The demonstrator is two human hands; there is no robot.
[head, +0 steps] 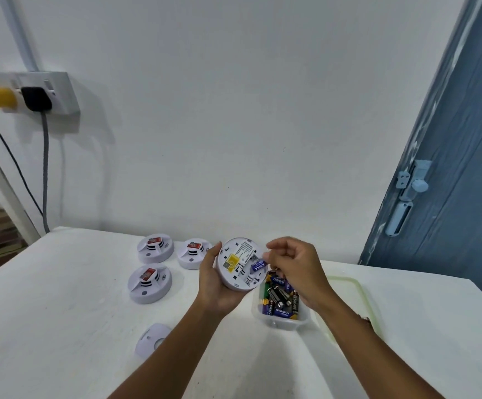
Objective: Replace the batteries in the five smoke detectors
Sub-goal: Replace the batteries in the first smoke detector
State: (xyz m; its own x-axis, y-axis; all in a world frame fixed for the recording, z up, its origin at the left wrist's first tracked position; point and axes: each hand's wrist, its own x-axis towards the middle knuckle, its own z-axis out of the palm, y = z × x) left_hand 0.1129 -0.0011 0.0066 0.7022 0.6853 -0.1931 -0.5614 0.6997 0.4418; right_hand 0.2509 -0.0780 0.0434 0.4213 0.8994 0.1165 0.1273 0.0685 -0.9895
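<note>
Progress: I cradle the round white plastic smoke detector (240,264) in my left hand (216,286); my right hand (293,264) pinches a blue battery (259,265) at its compartment. Three detectors (155,248) beyond my left hand show red batteries; this swap looks unfinished.

head view | worn at head height, looking forward and down | sitting close above the table (61,298) | facing the white wall (234,110) | no second view sharing
</note>
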